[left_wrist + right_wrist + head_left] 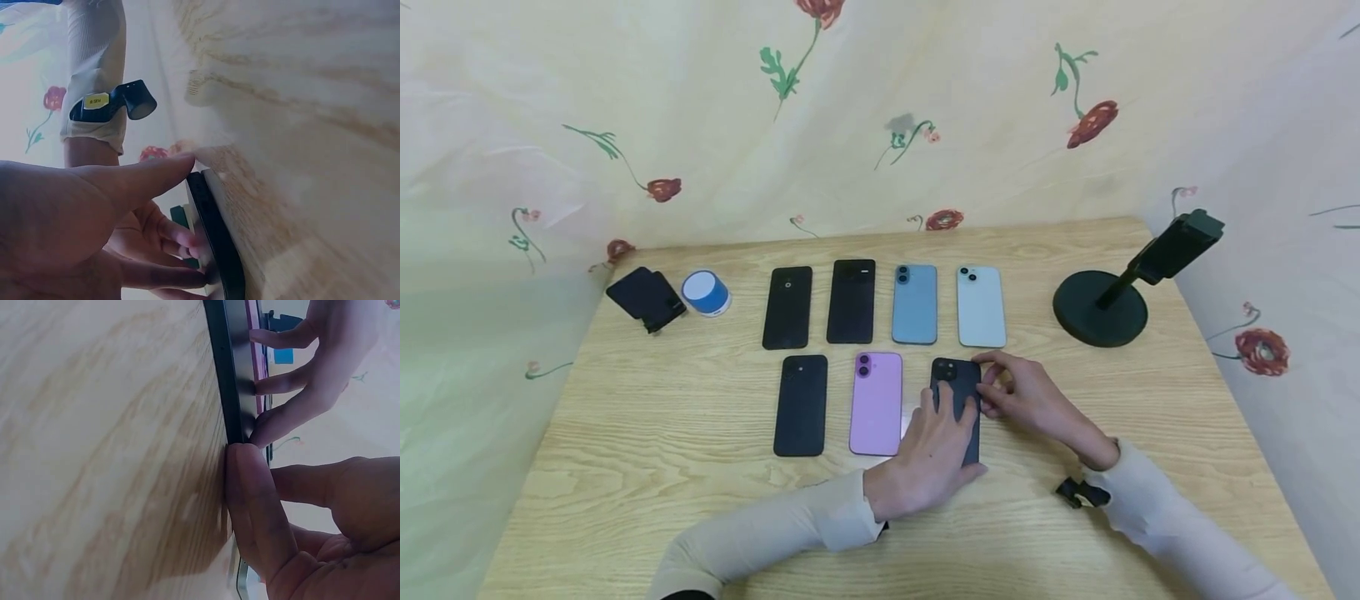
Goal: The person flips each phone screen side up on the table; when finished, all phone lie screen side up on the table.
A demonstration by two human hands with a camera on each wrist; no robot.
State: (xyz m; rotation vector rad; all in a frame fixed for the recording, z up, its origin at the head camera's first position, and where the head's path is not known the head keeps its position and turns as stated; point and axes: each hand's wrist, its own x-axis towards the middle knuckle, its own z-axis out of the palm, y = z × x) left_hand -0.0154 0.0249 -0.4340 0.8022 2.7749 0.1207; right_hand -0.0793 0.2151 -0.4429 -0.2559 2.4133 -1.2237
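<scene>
A black smartphone point(959, 372) lies back up on the wooden table, its camera block at the far end. Across its back reaches my left hand point(928, 446), fingertips spread on the surface and thumb by the near end. My right hand point(1018, 390) holds the far right corner between thumb and fingers; its other fingers are curled. In the right wrist view, fingertips point(250, 464) meet the phone's side edge point(226, 369), low by the tabletop. To the left lies a purple smartphone point(876, 408), then another black smartphone point(801, 408).
Behind is a row of a black phone point(787, 312), a second dark phone point(851, 308), a blue phone point(915, 312) and a pale blue phone point(981, 312). A round-based black stand point(1101, 321) is right; a blue-white cylinder point(706, 293) and folded black stand point(646, 296) are left.
</scene>
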